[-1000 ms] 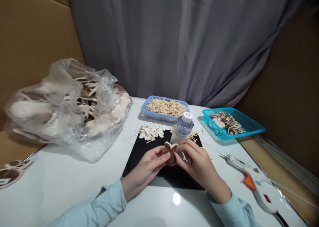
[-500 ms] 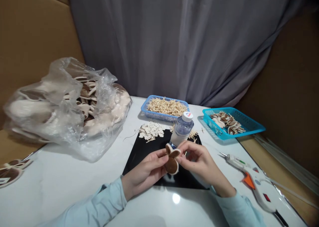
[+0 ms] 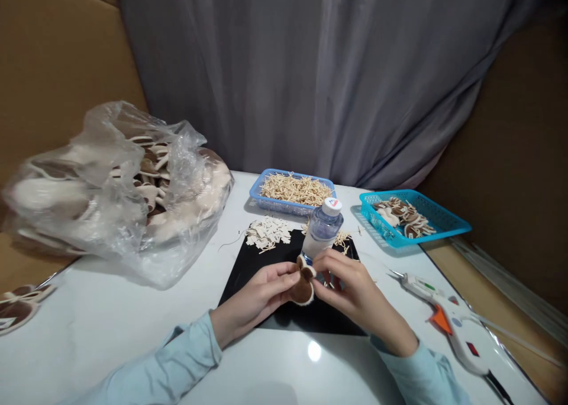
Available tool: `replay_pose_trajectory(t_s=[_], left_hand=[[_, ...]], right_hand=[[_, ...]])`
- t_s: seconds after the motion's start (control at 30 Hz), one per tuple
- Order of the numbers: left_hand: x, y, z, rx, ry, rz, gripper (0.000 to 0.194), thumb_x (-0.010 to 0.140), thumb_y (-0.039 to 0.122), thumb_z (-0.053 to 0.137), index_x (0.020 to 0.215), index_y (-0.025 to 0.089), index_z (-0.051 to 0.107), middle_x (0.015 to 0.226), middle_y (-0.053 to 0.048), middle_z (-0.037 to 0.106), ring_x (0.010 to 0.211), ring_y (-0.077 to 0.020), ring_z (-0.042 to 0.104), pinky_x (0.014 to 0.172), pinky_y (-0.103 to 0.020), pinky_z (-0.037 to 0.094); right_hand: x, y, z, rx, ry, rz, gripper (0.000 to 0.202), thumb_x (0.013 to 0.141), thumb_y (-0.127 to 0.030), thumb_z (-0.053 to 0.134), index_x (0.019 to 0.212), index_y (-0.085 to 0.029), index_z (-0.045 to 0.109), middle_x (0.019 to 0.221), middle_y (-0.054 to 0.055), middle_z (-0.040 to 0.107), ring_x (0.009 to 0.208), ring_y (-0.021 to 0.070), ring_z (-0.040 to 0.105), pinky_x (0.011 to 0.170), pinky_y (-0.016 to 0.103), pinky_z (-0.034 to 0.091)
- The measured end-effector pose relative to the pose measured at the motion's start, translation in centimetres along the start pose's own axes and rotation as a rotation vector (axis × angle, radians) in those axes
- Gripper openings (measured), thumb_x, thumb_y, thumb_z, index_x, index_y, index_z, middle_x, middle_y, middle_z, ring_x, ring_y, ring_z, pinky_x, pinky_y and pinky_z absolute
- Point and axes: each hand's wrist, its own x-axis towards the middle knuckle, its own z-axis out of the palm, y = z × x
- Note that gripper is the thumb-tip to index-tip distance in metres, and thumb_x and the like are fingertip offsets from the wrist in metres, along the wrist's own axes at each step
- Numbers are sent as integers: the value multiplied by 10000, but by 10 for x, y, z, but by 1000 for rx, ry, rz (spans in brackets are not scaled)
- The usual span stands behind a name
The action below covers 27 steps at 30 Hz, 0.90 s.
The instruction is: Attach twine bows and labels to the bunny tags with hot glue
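Between my hands is a small brown fuzzy bunny-head cutout (image 3: 302,291) with a cream edge and two ears, held over a black mat (image 3: 248,283). My left hand (image 3: 260,295) pinches its left side between thumb and fingers. On the other side, my right hand (image 3: 350,289) grips the right ear with bent fingers. Just behind stands a clear bottle (image 3: 323,230) with a white cap and a pale label. Small white pieces (image 3: 268,232) lie piled on the mat's far left corner.
A blue basket (image 3: 255,192) of thin cream strips stands behind the bottle. A turquoise basket (image 3: 448,224) with brown-and-cream cutouts is at the right, near a glue gun (image 3: 444,319). A large plastic bag (image 3: 177,239) of cutouts fills the left; more cutouts (image 3: 20,310) lie below it.
The bunny-head cutout has moved slightly left and up with my hands. My right fingers have shifted on its right ear, which looks more folded in.
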Motion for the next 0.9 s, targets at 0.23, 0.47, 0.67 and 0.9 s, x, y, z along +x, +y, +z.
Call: replay_pose_trajectory(t_s=[0.23,0.47,0.67,0.9], left_hand=[[-1,-1,5,93,71,49,216,781,304,752,930,155,703,806,-13,664,740,-117,588,724,-228,445],[-1,-8,6,38,179,-116,320,768,298,767,1057,183,692,1056,-62,718,944,-165,641,820,-233,476],[0,-15,7,46,191,-143,394,755,305,782,1101,169,651,1055,-77,728,896,-144,664,823,-221,497],[0,-18,6,159,247,-132,442,755,384,766,1119,180,621,941,-58,707,739,-135,636,581,-210,531]], right_hand=[[3,-5,3,-146,37,-6,59,923,-201,527,871,-209,555,878,31,586,718,144,547,629,253,426],[-77,-25,-26,-405,203,525,122,939,-357,495,958,-243,536,912,46,629,679,174,581,588,277,440],[-178,27,-65,-764,517,976,397,866,-602,456,911,-211,503,971,138,629,880,314,618,686,387,471],[-192,53,-73,-484,387,1165,471,812,-632,449,880,-185,577,774,88,677,721,273,632,623,348,440]])
